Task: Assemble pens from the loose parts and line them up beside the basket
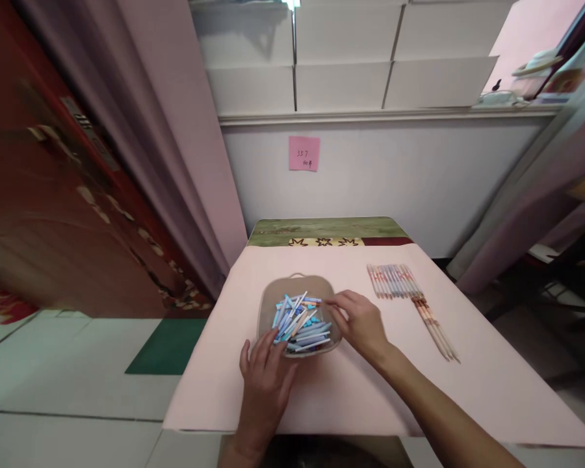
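A beige square container (269, 300) on the pink-covered table holds many pens (302, 325), mostly blue, white and lilac. At its near left edge is my left hand (264, 380), fingers spread and resting on the rim and nearest pens. My right hand (358, 322) is at the container's right side, thumb and fingers pinched around the end of a brownish-red pen (322, 303) that lies over the rim area. To the right, a row of pens (394, 281) lies side by side, with a few more light-tipped pens (436, 330) angled below it.
The table (234, 390) has a green patterned strip at its far end. Behind it stands a white wall with a pink note (304, 153). A purple curtain (175, 130) and red door (78, 214) are at left. Another curtain hangs at right.
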Demonstrator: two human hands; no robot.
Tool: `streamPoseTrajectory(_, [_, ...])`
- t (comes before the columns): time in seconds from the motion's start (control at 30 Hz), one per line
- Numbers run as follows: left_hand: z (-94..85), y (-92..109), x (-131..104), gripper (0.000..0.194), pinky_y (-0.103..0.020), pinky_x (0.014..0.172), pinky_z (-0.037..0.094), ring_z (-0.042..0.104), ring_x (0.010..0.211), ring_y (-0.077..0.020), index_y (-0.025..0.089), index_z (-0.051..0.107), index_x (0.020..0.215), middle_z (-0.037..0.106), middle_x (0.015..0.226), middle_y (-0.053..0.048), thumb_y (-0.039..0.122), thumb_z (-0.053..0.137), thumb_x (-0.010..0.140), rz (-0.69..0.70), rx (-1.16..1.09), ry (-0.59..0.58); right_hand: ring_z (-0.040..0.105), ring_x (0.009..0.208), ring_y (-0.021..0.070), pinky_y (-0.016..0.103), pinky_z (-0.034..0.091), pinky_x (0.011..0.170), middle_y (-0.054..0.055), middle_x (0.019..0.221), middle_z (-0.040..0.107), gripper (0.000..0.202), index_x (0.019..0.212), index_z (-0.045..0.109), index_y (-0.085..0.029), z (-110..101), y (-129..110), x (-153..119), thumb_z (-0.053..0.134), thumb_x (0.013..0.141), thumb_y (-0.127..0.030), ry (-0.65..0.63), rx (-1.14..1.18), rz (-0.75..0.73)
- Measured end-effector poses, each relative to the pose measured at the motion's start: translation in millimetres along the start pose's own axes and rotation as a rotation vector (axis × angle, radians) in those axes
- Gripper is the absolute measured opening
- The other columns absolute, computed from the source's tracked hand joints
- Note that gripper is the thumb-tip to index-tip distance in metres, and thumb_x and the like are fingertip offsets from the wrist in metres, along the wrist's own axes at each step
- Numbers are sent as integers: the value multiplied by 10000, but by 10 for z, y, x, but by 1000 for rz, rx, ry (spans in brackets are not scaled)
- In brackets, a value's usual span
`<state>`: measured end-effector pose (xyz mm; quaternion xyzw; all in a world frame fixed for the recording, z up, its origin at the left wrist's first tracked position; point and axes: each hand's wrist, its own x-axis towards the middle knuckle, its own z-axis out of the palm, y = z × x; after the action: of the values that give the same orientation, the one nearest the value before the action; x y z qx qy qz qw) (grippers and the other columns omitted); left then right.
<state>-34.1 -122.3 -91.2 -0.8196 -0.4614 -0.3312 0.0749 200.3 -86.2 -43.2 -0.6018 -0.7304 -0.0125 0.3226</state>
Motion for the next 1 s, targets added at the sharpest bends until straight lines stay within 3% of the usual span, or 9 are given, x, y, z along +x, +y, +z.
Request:
streamPoseTrajectory(0.1, [-73, 8, -34, 353, -495, 1067, 279, 510, 1192, -266, 189, 537, 1180, 584, 1253, -154, 213, 572, 829, -126, -44, 93, 653, 861, 178, 252, 464, 725, 42, 949, 722, 276, 969, 713, -268, 225, -151, 376, 441, 938, -300, -383, -227, -43])
streamPoseTrajectory(0.13, [-102, 2, -41, 332, -485, 1055, 303, 511, 1186, -265, 193, 546, 1163, 584, 1244, -148, 216, 567, 833, -168, -61, 117, 665, 827, 193, 262, 469, 704, 62, 924, 730, 263, 937, 727, -240, 315, -172, 476, 467, 921, -275, -433, -255, -45])
streamPoseTrajectory(0.3, [-230, -70, -94, 211, -436, 985, 399, 520, 1171, -270, 206, 622, 1031, 585, 1233, -123, 273, 563, 840, -345, -151, 132, 681, 852, 265, 298, 485, 740, 174, 885, 733, 232, 883, 751, -115, 654, -148, 753, 617, 824, -296, -546, -325, -63])
streamPoseTrajectory(0.5, [-199, -91, -148, 185, -419, 974, 424, 531, 1164, -262, 218, 648, 952, 582, 1234, -107, 336, 551, 848, -526, -296, 90, 671, 922, 291, 328, 493, 782, 197, 954, 722, 271, 948, 741, -93, 744, -134, 790, 577, 844, -282, -612, -365, -73])
streamPoseTrajectory(0.67, [-229, -69, -87, 183, -409, 986, 413, 526, 1170, -257, 221, 642, 954, 576, 1240, -101, 339, 561, 840, -578, -344, 142, 669, 930, 284, 327, 488, 769, 191, 940, 721, 228, 910, 736, -111, 618, -178, 777, 558, 834, -231, -611, -373, -25])
streamPoseTrajectory(0.87, [-287, -128, -44, 178, -392, 939, 436, 563, 1111, -267, 226, 649, 951, 608, 1196, -97, 320, 592, 812, -600, -347, 186, 677, 846, 257, 310, 468, 686, 158, 893, 722, 313, 943, 683, -144, 141, -63, 736, 448, 895, -345, -487, -345, 96])
streamPoseTrajectory(1.0, [-284, -91, 81, 153, -367, 937, 419, 574, 1062, -247, 219, 640, 950, 635, 1099, -94, 279, 580, 823, -516, -342, 199, 660, 692, 149, 211, 437, 603, 30, 758, 719, 179, 880, 631, -185, 8, 88, 522, 484, 840, -279, -409, 170, 249])
